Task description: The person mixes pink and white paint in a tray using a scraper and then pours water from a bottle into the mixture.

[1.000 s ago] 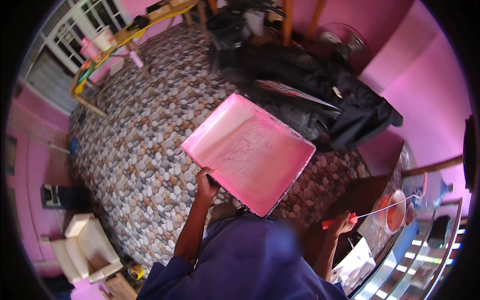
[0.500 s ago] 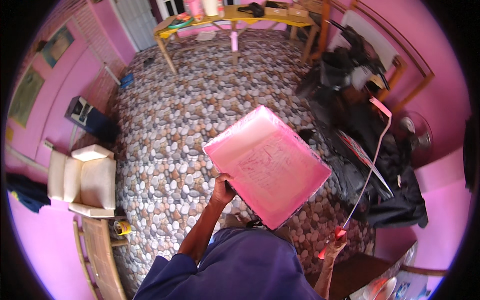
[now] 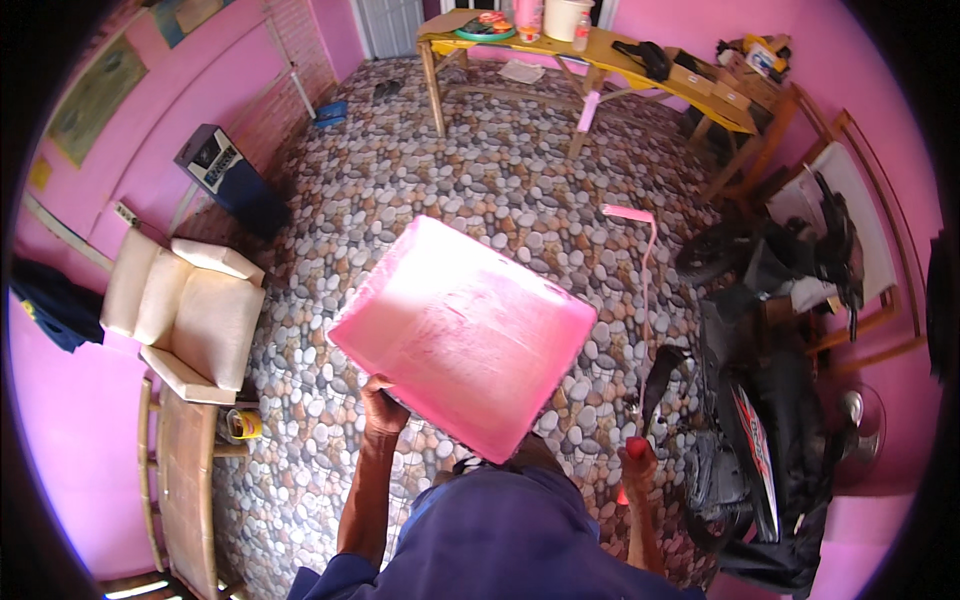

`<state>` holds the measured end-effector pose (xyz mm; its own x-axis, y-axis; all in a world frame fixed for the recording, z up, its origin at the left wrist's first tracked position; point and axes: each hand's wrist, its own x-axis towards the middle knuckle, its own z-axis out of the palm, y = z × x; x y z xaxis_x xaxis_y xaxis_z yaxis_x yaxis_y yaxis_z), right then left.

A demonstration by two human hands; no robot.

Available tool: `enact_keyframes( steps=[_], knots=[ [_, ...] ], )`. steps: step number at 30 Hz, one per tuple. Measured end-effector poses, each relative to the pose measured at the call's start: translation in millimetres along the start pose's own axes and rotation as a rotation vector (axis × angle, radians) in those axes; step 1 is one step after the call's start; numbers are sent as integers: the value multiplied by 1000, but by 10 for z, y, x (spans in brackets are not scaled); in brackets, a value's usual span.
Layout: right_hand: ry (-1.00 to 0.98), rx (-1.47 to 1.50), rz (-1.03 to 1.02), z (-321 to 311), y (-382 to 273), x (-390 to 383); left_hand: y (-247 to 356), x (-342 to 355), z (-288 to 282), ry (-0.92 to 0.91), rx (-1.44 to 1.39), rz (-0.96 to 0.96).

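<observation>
A paint tray [image 3: 465,335], rectangular and smeared with pink and white paint, is held out in front of my body. My left hand [image 3: 383,405] grips it by its near left edge, thumb over the rim. To the right, my right hand [image 3: 637,468] is closed round the red handle of a paint roller [image 3: 646,300]. The roller's long thin rod points away from me, and its narrow pink head [image 3: 628,213] is up over the pebble-patterned floor. Tray and roller are apart from each other.
A motorcycle [image 3: 770,400] partly under black covering stands along the right wall. On the left are a cream armchair [image 3: 205,310], a bamboo bench [image 3: 187,480], a yellow can [image 3: 243,424] and a dark blue box [image 3: 235,180]. A long wooden table [image 3: 640,62] bears containers at the back.
The view has swung to the right. The roller has moved from beside the motorcycle to over the pebble-patterned floor. Both hands keep their holds, and the tray appears farther left.
</observation>
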<state>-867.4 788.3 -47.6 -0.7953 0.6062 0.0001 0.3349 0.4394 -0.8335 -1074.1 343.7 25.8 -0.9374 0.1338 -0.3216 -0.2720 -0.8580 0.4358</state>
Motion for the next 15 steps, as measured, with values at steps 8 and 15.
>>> enact_keyframes(
  steps=[8,15],
  knots=[
    [-242,67,58,1722,-879,1665,1149,1115,138,107,-33,279],
    [-397,-21,64,3129,-1861,2781,2155,2339,63,179,-57,398]
  ],
)
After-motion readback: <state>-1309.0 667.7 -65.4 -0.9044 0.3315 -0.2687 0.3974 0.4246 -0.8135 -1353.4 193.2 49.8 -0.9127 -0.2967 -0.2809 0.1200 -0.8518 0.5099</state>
